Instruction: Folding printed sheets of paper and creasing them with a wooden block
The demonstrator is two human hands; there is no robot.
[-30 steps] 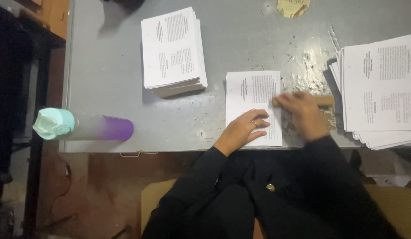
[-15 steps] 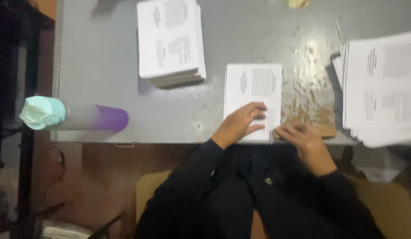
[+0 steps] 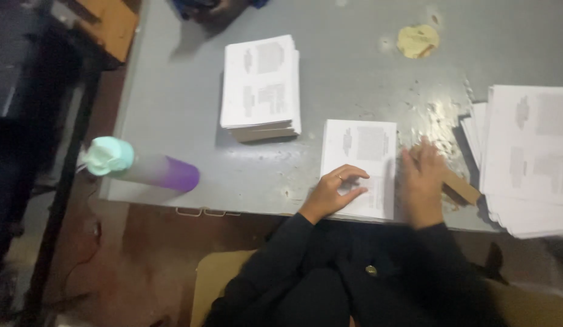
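Note:
A folded printed sheet (image 3: pixel 361 158) lies on the grey table (image 3: pixel 354 79) in front of me. My left hand (image 3: pixel 333 194) rests on its near left corner, fingers spread and slightly curled, pressing it down. My right hand (image 3: pixel 422 181) lies along the sheet's right edge, closed over a small wooden block (image 3: pixel 458 186) that sticks out to the right from under the palm. The hand is blurred by motion.
A pile of folded sheets (image 3: pixel 260 88) sits at the table's middle left. A taller stack of flat printed sheets (image 3: pixel 530 157) fills the right. A purple bottle with a mint cap (image 3: pixel 142 169) lies at the near left edge. A yellowish round scrap (image 3: pixel 418 41) sits far back. Another person's hand (image 3: pixel 212 9) shows at the top.
My right hand slid the wooden block from the sheet's upper right down to the near edge, then back up along the right edge. My left hand stayed on the sheet.

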